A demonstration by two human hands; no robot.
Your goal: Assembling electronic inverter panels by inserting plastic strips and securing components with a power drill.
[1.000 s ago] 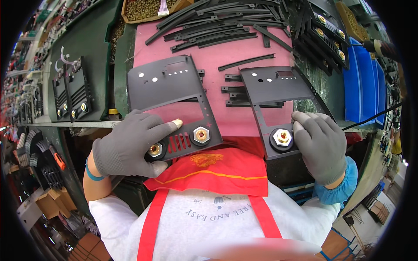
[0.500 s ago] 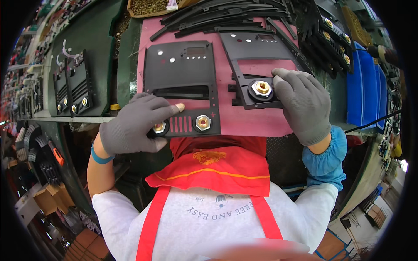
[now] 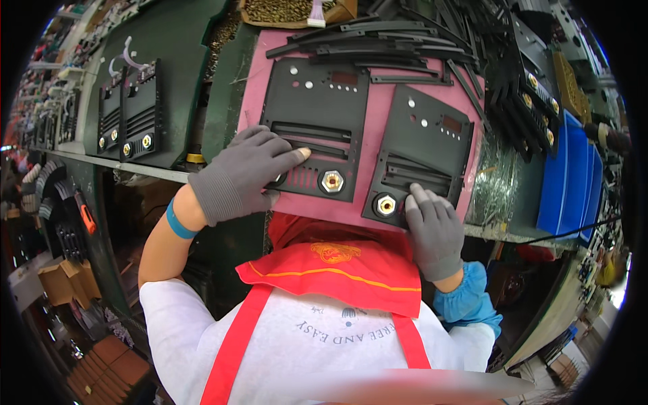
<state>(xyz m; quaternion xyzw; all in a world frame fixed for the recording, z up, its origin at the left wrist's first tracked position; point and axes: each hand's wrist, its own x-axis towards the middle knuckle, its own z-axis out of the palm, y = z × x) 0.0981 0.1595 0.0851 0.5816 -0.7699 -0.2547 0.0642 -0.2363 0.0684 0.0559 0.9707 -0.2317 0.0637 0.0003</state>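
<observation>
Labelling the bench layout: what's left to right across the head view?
Paired small panels, left hand, left black panel, right black panel, panel stack, blue bins. Right hand omitted: overlaps right black panel.

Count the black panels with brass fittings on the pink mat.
2. One black panel has the left hand at its lower left; the other panel has the right hand at its lower right. Neither hides another visibly.

Panels (image 3: pixel 312 101) on mat (image 3: pixel 379 104), strips (image 3: pixel 378 49) behind, bins (image 3: pixel 565 182) right

Head-worn fisheye view; downward, close
</observation>
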